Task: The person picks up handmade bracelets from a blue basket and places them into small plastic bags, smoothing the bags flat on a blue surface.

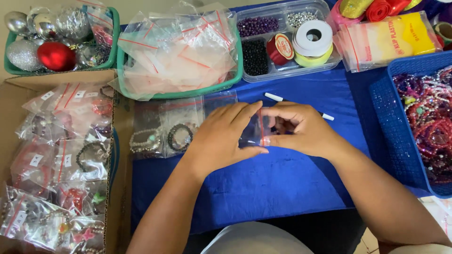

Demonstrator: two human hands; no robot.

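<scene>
Two hands meeting over the blue desk (282, 188): left hand (221, 136) and right hand (301, 129), each grip pinched shut on one small clear bag (256, 129) with a red strip, held just above the cloth. Already packed: bagged bracelets (165, 136) beside, more in the cardboard box (120, 188). Still loose: plenty of beads in the blue basket (391, 122). White pen (275, 98) behind.
</scene>
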